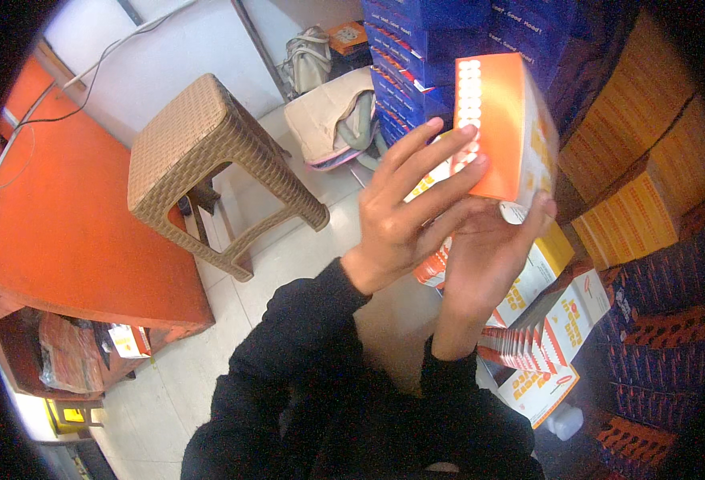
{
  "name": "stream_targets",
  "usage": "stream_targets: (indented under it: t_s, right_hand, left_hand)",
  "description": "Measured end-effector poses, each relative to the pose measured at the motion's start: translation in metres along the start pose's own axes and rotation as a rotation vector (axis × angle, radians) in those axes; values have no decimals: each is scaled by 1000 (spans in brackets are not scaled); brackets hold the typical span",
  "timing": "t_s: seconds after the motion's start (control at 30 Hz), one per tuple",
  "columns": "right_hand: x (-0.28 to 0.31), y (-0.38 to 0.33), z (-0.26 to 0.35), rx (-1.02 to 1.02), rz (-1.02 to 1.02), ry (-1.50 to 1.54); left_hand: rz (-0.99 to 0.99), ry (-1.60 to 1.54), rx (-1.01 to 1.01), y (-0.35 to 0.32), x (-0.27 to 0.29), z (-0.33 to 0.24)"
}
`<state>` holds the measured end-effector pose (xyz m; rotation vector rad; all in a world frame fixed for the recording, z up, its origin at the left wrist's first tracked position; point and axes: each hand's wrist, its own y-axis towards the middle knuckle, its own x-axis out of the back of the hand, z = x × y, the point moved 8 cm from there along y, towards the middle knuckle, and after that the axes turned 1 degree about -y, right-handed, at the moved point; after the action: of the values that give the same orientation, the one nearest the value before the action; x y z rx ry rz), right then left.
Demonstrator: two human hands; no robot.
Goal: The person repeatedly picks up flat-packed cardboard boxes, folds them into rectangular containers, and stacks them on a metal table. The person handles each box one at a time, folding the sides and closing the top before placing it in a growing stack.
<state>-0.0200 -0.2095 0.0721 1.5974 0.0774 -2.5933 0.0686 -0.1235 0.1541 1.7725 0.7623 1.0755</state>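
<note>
Both hands grip one orange carton (506,128): left hand (404,208) flat on its face; right hand (488,248) beneath; next, seating it squarely calls for steady alignment.

The left hand (404,210) covers the lower left face of the orange carton (506,128), and the right hand (484,254) hides its bottom edge. Whether the right fingers close in a grip behind it cannot be told. The stacked blue boxes (416,48) run off the top rim. The bag (308,60) behind the woven stool (200,136) is too small to make out.
</note>
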Motion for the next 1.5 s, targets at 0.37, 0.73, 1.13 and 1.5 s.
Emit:
stream_targets:
  t_s: [0.37, 0.73, 1.13, 1.5]
  right_hand:
    - [-3, -11, -3, -16, 9, 114]
    - [11, -7, -17, -169, -42, 145]
    - [-10, -9, 28, 493, -23, -223]
    - [-30, -19, 31, 836, 198, -657]
  left_hand:
    - [16, 123, -124, -1, 10, -16]
    - [53, 282, -196, -1, 2, -17]
    - [29, -338, 322, -9, -11, 21]
    - [-25, -1220, 1080, -36, -41, 52]
